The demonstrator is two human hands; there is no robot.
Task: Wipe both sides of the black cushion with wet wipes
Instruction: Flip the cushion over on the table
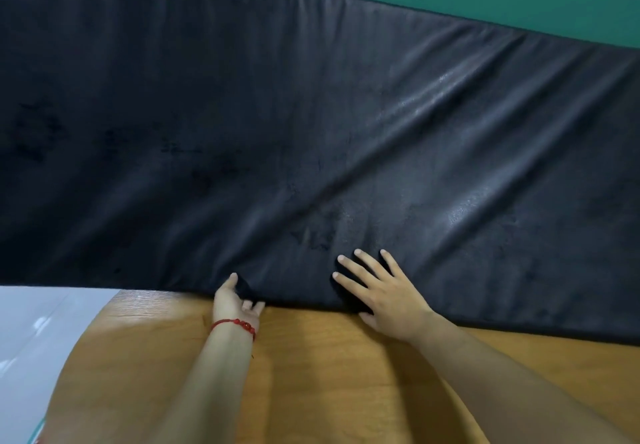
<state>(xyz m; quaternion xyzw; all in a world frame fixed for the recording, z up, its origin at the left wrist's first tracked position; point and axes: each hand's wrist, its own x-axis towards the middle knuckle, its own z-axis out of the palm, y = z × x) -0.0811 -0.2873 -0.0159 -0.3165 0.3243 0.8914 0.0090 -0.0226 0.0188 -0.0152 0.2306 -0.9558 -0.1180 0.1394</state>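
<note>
Cushion [311,124]: black, lies across wooden table [322,381], long axis left to right, slanting nearer toward the right. Left hand [236,299] pinches its near edge, thumb on top, fingers underneath. Right hand [384,299] rests flat on top by the same edge, fingers spread.

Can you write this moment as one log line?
left hand grips black cushion edge | right hand flat on top

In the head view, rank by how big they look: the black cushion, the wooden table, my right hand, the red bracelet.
1. black cushion, fills most of the frame.
2. wooden table, counting only the part that shows.
3. right hand, flat on the cushion.
4. red bracelet, clearly smallest.
</note>
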